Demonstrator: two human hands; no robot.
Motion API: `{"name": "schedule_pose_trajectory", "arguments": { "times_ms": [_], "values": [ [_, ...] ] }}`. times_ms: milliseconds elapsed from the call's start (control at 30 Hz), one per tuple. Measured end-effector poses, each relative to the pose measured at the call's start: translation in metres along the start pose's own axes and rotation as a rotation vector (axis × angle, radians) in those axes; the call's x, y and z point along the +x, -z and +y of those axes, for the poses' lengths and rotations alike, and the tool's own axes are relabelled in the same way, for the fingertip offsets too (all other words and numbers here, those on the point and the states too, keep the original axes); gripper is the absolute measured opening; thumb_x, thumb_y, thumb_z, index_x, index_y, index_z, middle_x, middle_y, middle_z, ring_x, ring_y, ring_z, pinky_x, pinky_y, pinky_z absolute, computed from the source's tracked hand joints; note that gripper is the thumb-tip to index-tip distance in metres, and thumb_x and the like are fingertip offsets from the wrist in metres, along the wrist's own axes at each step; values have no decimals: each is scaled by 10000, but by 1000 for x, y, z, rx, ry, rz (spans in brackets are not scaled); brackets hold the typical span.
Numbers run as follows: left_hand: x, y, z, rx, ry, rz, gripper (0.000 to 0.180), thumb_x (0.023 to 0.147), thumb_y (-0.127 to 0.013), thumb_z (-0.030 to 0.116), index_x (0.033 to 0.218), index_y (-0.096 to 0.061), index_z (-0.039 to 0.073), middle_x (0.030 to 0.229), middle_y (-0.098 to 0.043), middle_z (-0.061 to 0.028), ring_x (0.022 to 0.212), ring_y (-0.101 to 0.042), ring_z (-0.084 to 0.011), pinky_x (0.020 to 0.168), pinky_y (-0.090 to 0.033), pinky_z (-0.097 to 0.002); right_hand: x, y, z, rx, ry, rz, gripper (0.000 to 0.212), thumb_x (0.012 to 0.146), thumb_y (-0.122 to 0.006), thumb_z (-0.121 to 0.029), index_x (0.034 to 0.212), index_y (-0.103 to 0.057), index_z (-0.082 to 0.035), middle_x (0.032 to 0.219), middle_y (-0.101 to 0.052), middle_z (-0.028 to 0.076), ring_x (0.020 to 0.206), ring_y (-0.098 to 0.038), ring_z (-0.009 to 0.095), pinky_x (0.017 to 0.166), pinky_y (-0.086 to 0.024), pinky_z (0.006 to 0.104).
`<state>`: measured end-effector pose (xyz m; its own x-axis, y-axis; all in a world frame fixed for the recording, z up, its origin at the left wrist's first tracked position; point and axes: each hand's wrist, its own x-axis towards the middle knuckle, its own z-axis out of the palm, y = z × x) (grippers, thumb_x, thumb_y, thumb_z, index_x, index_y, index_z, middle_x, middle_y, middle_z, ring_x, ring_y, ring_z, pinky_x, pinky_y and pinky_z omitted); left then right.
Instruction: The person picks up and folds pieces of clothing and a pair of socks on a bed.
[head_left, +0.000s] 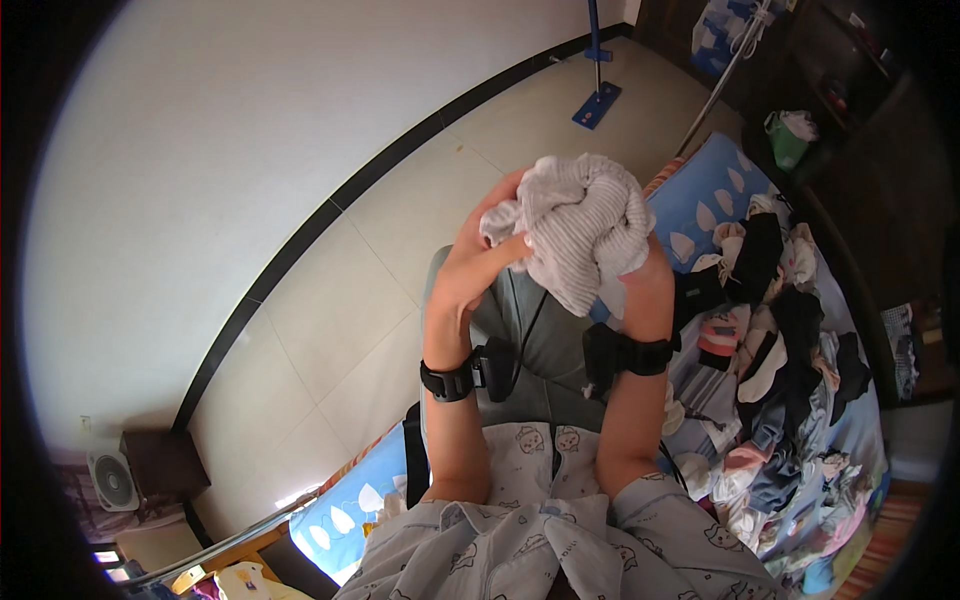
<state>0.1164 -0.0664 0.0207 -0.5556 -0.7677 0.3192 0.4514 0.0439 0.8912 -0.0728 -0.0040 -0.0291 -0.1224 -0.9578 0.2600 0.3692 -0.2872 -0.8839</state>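
Observation:
Both my hands hold a bunched, light-grey ribbed knit garment (585,225) up in front of me, above my lap. Its folds curl in on themselves, so what kind of garment it is cannot be made out. My left hand (478,262) grips it from the left, with the thumb pressed over the near side and the other fingers behind it. On the right side my right hand (648,278) is closed on it, most of its fingers hidden by the fabric. Each wrist wears a black strap with a small box, the left one (468,378) nearer the picture's middle.
A bed with a blue leaf-print sheet (690,205) lies to my right, heaped with loose socks and clothes (765,350). Farther off are a blue flat mop (597,105), a green bin (790,140) and dark shelves (865,190). A fan (115,480) stands far left.

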Motion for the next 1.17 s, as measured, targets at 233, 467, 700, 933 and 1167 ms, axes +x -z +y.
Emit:
{"name": "schedule_pose_trajectory", "arguments": {
  "times_ms": [233, 467, 700, 933, 1167],
  "values": [
    [-3, 7, 6, -34, 110, -166, 606, 676, -745, 78, 1227, -497, 32, 1207, -534, -65, 1100, -500, -154, 958, -375, -288, -6, 2, -3, 21, -51, -110, 591, 802, -678, -158, 1313, -422, -4, 1268, -505, 87, 1146, -490, 165, 982, -384, 294],
    [4, 19, 5, 176, -45, -252, 454, 689, -692, 19, 1112, -528, 50, 1125, -509, -30, 1050, -499, -150, 941, -368, -278, 6, 7, -10, -42, -42, -225, 582, 808, -664, -153, 1316, -426, 1, 1279, -501, 88, 1149, -489, 159, 987, -383, 292],
    [2, 14, -4, 303, -53, -231, 287, 773, -519, -52, 1051, -488, 14, 1037, -457, -38, 1014, -427, -123, 893, -319, -227, 13, 9, -8, 51, -66, -184, 585, 813, -653, -104, 1339, -415, -14, 1290, -500, 80, 1160, -483, 166, 1008, -360, 299],
    [3, 11, -12, 286, -104, -241, 202, 818, -517, -45, 1010, -492, 13, 965, -415, -14, 933, -418, -80, 821, -333, -201, 14, 15, -6, -61, -124, -167, 637, 788, -666, -81, 1359, -390, -16, 1306, -487, 88, 1182, -466, 180, 1020, -348, 301],
    [6, 7, -10, 224, 16, -176, 165, 842, -523, -17, 1005, -521, 7, 984, -440, 6, 818, -433, -39, 702, -363, -192, 23, -6, -30, -162, -99, -149, 732, 778, -672, -76, 1416, -315, -89, 1381, -418, 74, 1241, -415, 151, 1048, -319, 293]
  ]
}}
